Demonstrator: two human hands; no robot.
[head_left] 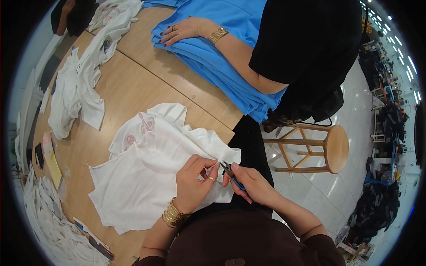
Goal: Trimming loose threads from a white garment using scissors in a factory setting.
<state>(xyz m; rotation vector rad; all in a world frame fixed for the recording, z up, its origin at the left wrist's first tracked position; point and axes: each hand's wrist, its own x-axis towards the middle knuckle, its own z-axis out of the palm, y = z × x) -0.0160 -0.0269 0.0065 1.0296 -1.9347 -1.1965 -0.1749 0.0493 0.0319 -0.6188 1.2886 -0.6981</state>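
A white garment with pinkish line drawings lies spread on the wooden table, its right edge over the near side. My left hand pinches the cloth at that edge, thumb and fingers pressed together. In my right hand are small thread snips with blue on the handle and dark blades. The blade tips sit right beside the pinched edge, close to my left fingertips. Whether a thread lies between the blades is too small to tell.
Across the wooden table, a co-worker's hand rests on folded blue fabric. More white garments lie at the left, with a white heap at the lower left. A wooden stool stands on the tiled floor to the right.
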